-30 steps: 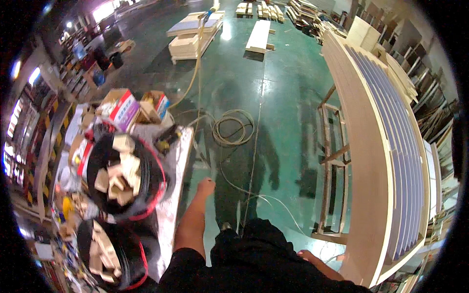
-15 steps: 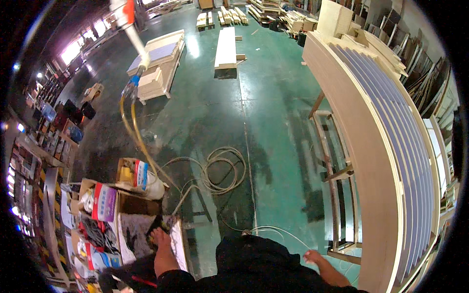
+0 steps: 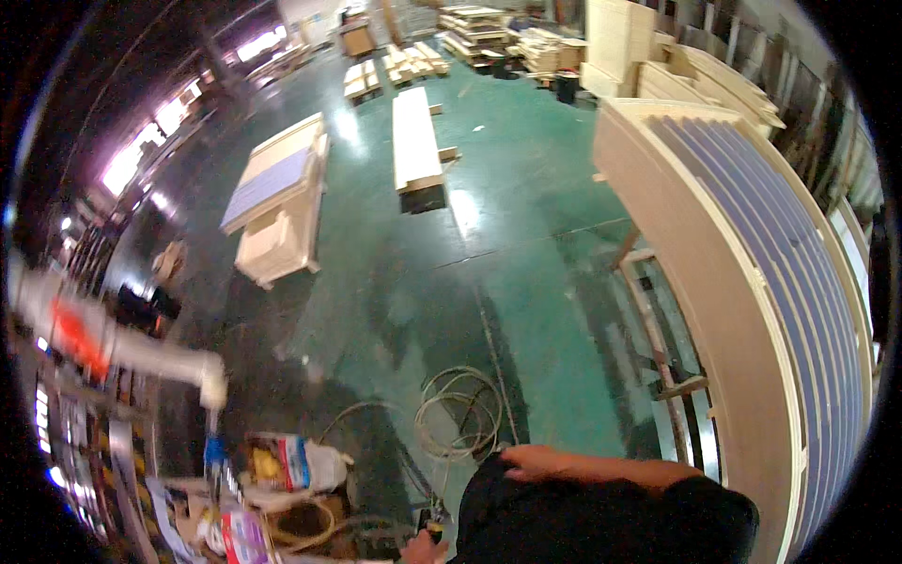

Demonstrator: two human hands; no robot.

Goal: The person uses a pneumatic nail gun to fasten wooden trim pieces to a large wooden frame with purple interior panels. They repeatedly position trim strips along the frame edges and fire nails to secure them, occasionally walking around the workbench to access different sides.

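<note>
— What is seen nearest, at the lower edge?

— The left hand point(image 3: 420, 549) is cut off by the frame, just beside a small dark thing point(image 3: 431, 523). Whether the fingers are closed about it cannot be told; the view is blurred there. The right hand point(image 3: 520, 459) is laid against the dark clothing, its forearm running off to the right. Its fingers are not shown clearly either.

— And which step is judged to be in hand?

— Handling of that small dark thing, low beside the cluttered tabletop point(image 3: 188, 498), is judged likeliest. A firmer hold on it would need both hands brought fully into view.

— What is found around it?

— A white sack with a coloured label point(image 3: 293, 462) is lying on the tabletop's clutter. A coiled hose point(image 3: 460, 414) is spread on the green floor point(image 3: 526, 235) just beyond.

— Farther off?

— A long curved panel with blue strips point(image 3: 752, 310) is propped on a wooden frame point(image 3: 658, 329) at the right. A pale crate point(image 3: 282, 202) and a stack of long boards point(image 3: 414, 141) are set well apart on the floor. Timber piles point(image 3: 479, 23) are stacked at the far end.
</note>
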